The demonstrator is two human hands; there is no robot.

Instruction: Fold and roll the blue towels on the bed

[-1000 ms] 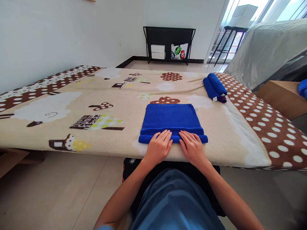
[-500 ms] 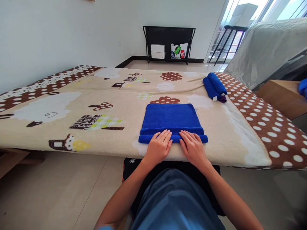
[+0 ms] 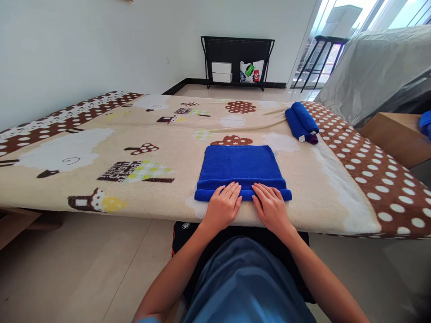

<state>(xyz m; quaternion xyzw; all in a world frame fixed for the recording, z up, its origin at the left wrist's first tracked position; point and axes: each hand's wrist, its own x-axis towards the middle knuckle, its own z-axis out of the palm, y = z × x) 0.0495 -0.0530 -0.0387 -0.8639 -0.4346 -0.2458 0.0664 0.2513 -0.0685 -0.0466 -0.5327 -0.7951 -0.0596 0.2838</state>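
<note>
A blue towel lies on the bed near its front edge, its far part flat and its near edge rolled into a thick band. My left hand rests palm down on the left half of that band, fingers stretched out over it. On the right half lies my right hand, likewise flat with its fingers extended. A short gap separates the two hands, and the roll shows at both outer ends. Farther back on the right, rolled blue towels with white tags lie together, a dark purple piece at their near end.
A cream patterned blanket with brown polka-dot borders covers the bed. To the right stands a cardboard box with something blue at its edge, beside a sheet-covered bulk. A black rack stands by the far wall.
</note>
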